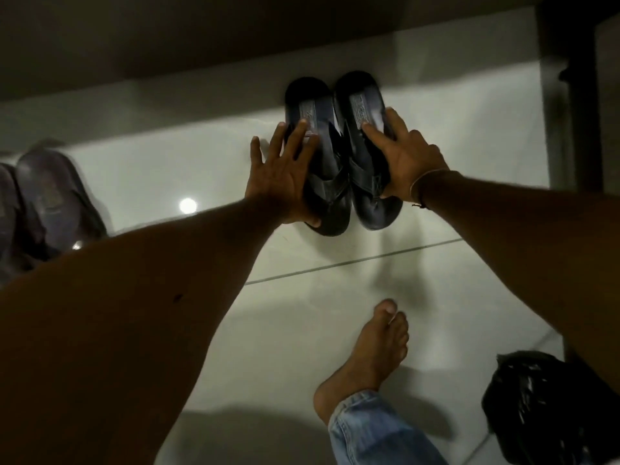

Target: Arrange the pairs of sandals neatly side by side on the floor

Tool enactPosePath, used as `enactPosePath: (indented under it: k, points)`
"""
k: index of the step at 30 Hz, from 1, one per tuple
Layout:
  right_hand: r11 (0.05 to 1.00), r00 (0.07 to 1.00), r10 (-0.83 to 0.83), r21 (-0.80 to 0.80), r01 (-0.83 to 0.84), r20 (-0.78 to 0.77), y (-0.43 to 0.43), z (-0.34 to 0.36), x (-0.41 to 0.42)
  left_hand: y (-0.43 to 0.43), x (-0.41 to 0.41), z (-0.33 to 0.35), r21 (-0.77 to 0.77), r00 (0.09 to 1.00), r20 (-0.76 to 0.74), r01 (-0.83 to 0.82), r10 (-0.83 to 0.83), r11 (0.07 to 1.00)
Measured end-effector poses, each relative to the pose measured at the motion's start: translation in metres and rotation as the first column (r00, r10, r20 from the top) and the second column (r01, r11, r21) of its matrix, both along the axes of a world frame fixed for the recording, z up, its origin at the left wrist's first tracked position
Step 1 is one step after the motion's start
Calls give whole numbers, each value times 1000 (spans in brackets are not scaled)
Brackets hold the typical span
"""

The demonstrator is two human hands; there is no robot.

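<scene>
Two black sandals lie side by side on the pale tiled floor, heels toward the wall. My left hand (285, 172) grips the left sandal (327, 196) along its outer edge, fingers spread over the footbed and thumb at the toe end. The right sandal (360, 105) is held the same way by my right hand (407, 159), fingers across its footbed. The sandals touch each other along their inner sides. A second, greyish pair (50, 203) rests at the far left, blurred and partly cut off by the frame.
The wall base (167, 92) runs just behind the sandals. A dark vertical post (567, 95) stands at the right. A black plastic bag (543, 407) sits at the lower right. My bare foot (365, 357) with a jeans cuff is on the tiles below the sandals.
</scene>
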State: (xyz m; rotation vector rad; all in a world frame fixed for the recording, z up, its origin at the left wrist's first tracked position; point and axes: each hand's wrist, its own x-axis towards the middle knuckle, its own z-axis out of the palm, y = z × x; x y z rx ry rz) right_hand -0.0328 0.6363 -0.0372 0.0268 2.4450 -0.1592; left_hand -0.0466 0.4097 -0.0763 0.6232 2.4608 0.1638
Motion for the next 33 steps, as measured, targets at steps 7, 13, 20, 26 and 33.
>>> enactPosePath:
  k: [7, 13, 20, 26, 33]
  points:
    - [1000, 999, -13, -22, 12, -50, -12, -6, 35, -14, 25, 4, -17, 1000, 14, 16, -16, 1000]
    - [1000, 998, -4, -22, 2, -64, -17, -9, 51, -22, 43, 1, -13, 1000, 16, 16, -15, 1000]
    - [999, 997, -11, -50, 8, -70, -15, -12, 50, -25, 49, -7, 20, 1000, 5, 7, -7, 1000]
    - [998, 998, -19, -61, 16, -59, -12, -15, 50, -25, 48, -6, 4, 1000, 4, 13, -13, 1000]
    - [992, 995, -91, -96, 87, -39, -11, 26, 53, -39, 46, 40, 32, 1000, 6, 10, -10, 999]
